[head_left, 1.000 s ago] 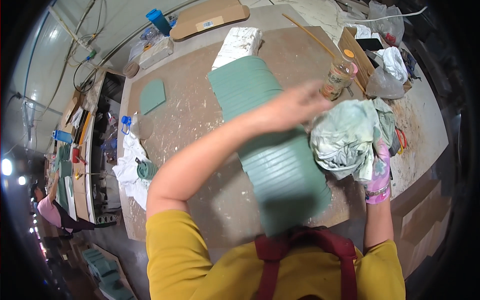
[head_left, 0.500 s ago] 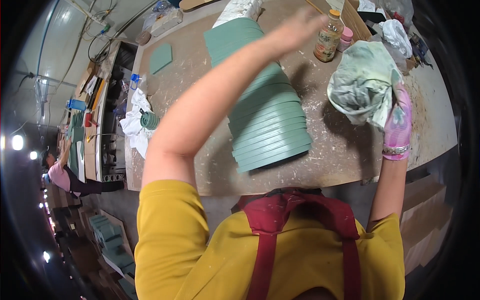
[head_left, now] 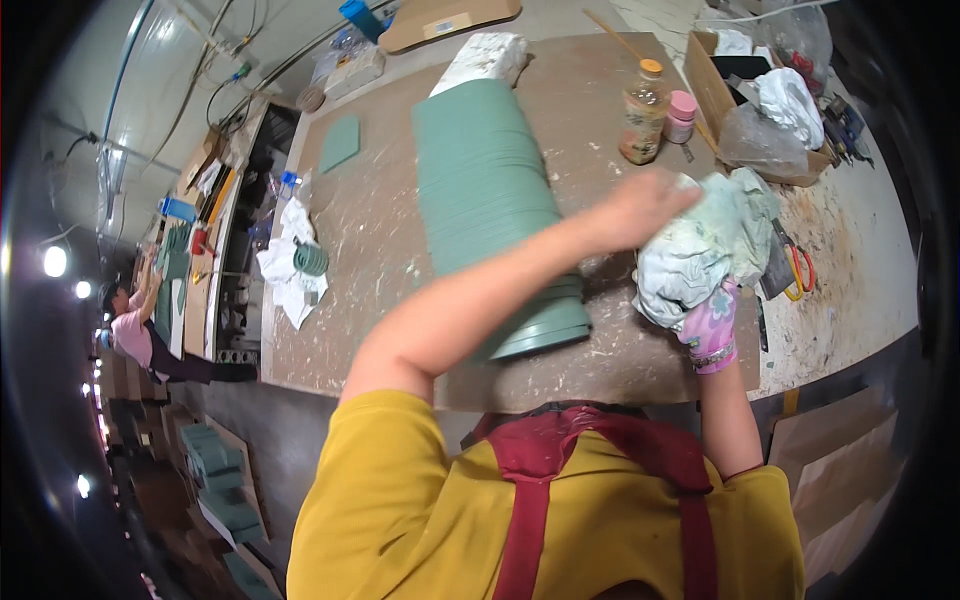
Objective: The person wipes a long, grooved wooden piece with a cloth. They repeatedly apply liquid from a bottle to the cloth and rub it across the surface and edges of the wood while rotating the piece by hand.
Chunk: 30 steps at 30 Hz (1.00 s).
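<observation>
A crumpled, pale green-stained cloth (head_left: 705, 240) is bunched up over the right side of the table. My right hand (head_left: 712, 312), in a pink patterned glove, grips it from below, with the fingers mostly hidden in its folds. At the cloth's upper left edge my bare left hand (head_left: 655, 207) is closed, its fingertips against the fabric and partly hidden. Under my left forearm lies a long, overlapping row of green flat pieces (head_left: 485, 165), slightly curved at the near end. A single green piece (head_left: 341, 144) rests apart to the left.
An orange-capped bottle (head_left: 643, 112) and a pink jar (head_left: 680, 117) stand beyond the cloth. Scissors (head_left: 797, 268) with red-orange handles lie to its right, near a cardboard box (head_left: 708, 85). A white block (head_left: 485, 62) touches the row's far end. Someone (head_left: 140, 325) works far left.
My left hand has come down from the bottle to the cloth's edge. My right hand has brought the cloth left and nearer, and it is now more bunched. My view has shifted slightly.
</observation>
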Each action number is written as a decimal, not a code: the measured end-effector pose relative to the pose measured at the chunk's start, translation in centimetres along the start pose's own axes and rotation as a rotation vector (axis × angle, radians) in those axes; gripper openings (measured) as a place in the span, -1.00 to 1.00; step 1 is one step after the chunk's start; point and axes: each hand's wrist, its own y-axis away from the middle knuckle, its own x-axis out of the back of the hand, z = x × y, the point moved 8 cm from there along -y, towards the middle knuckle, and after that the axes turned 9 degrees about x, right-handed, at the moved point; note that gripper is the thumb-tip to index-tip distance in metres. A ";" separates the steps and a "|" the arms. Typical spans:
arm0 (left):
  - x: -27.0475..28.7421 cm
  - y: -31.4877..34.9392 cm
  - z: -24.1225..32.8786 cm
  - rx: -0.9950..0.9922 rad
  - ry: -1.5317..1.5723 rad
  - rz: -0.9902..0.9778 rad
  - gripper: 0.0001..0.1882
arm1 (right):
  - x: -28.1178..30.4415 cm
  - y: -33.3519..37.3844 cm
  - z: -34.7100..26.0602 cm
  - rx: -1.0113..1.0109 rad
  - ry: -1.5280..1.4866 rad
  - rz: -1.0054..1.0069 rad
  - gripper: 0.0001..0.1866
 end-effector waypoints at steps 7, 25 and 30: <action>11.5 -2.0 -11.3 0.116 0.220 0.342 -0.45 | -15.5 -6.9 -6.8 0.368 0.655 -0.231 -0.48; 4.6 -13.0 -5.2 -0.137 0.038 0.573 -0.36 | -18.8 -14.5 -6.3 1.301 2.069 -0.543 -0.49; 6.8 -7.3 1.0 -0.274 -0.586 0.480 -0.38 | -10.6 -10.6 -9.1 0.499 1.119 -0.279 -0.53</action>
